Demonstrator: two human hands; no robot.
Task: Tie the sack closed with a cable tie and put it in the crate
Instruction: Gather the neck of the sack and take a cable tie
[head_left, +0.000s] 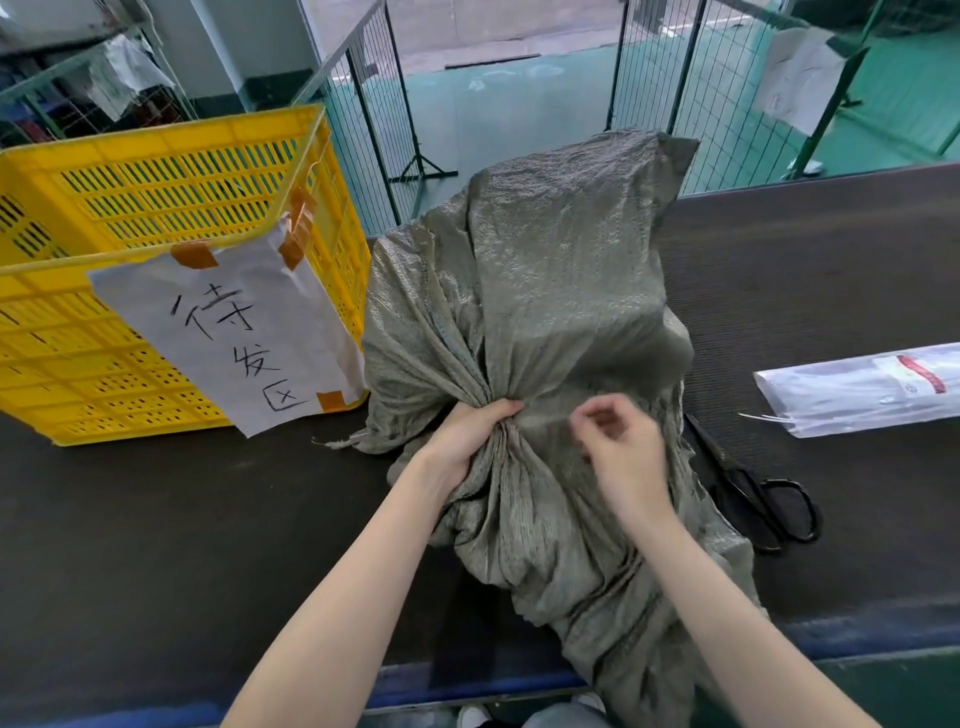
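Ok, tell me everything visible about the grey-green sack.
The sack is woven, crinkled grey-green plastic fabric lying on the dark table, right of the yellow crate. Its fabric is gathered into a neck, gripped by the left hand; the right hand rests on it beside. No cable tie is visible on it. Its near end droops over the table edge.

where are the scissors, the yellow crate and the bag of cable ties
scissors (779, 506), head view, on the black handle loops right of the sack
yellow crate (156, 171), head view, on its slotted far wall
bag of cable ties (857, 395), head view, on the clear plastic middle
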